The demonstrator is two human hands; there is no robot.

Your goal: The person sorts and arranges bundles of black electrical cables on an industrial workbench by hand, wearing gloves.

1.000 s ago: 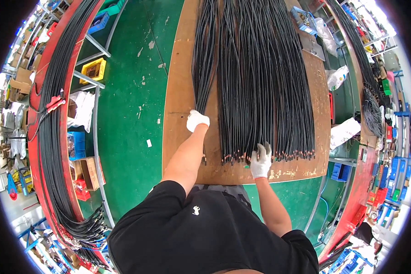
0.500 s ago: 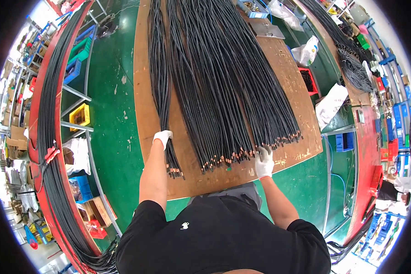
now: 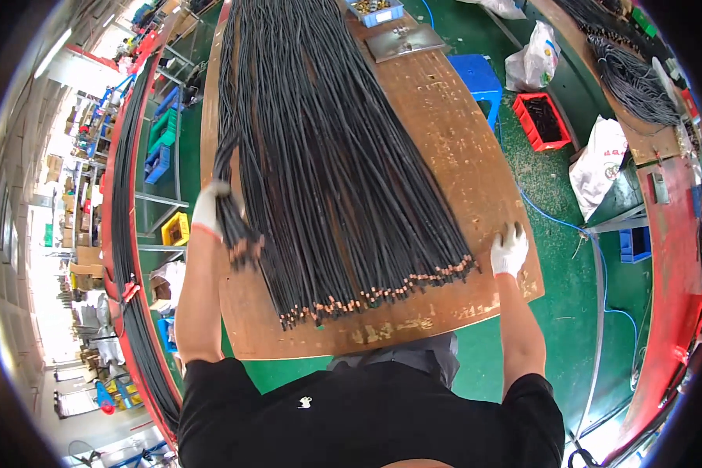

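Note:
My left hand (image 3: 210, 209), in a white glove, is closed round a bundle of black cables (image 3: 236, 226) at the table's left side. The bundle's copper-coloured ends stick out past the hand, slightly blurred. Beside it a wide spread of black cables (image 3: 343, 195) runs up the brown table (image 3: 437, 117), its bare copper ends in an uneven row near the front edge. My right hand (image 3: 510, 249), also gloved in white, rests flat on the tabletop to the right of those ends. Its fingers are stretched out and hold nothing.
A metal plate (image 3: 404, 42) and a blue bin of small parts (image 3: 376, 11) sit at the table's far end. Right of the table are a blue stool (image 3: 476, 82), a red crate (image 3: 541, 122) and white sacks (image 3: 598, 166). A red bench with long cables (image 3: 123, 226) stands left.
My left hand has lifted its bundle and shifted left and away from me. My right hand has left the cable ends and moved right onto bare tabletop. The view has turned.

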